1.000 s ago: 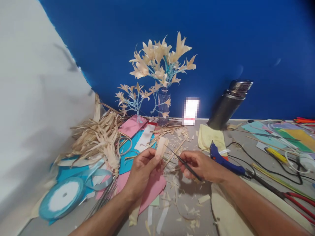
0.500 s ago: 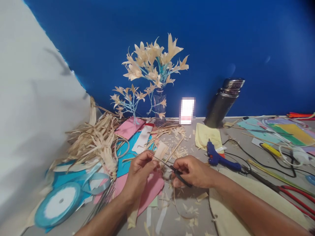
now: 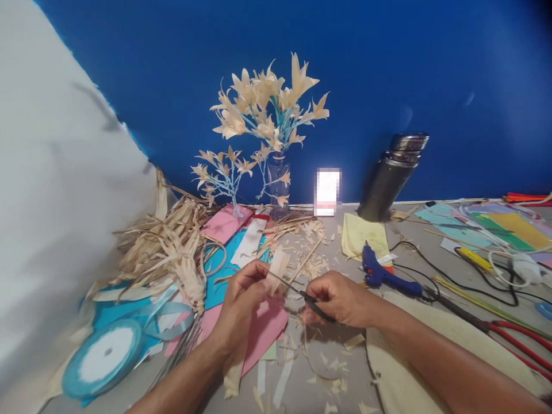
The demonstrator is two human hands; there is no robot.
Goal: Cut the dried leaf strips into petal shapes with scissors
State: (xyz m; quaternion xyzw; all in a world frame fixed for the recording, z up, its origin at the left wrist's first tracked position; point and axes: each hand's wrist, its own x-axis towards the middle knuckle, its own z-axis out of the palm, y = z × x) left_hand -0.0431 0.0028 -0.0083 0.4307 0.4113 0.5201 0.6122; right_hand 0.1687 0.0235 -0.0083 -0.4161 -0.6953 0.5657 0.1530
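My left hand (image 3: 246,293) pinches a pale strip of dried corn husk (image 3: 278,269) between thumb and fingers. In my right hand (image 3: 330,299) is a small pair of black-handled scissors (image 3: 318,307). The thin blades point left and lie across the husk strip, close to my left fingertips. Whether the blades are apart cannot be made out. Below my left hand lies pink paper (image 3: 269,328). Husk scraps (image 3: 332,368) are strewn on the grey table beneath my right hand.
Left are a husk bundle (image 3: 172,247) and a blue ribbon spool (image 3: 103,357). Behind stand husk flowers (image 3: 267,98) in a clear bottle (image 3: 279,178) and a dark flask (image 3: 390,178). Right are a blue glue gun (image 3: 383,276), its cord, and red-handled shears (image 3: 517,345).
Both hands stay in nearly the same place. The left fingers have shifted slightly around the husk strip, and the whole view has moved a little.
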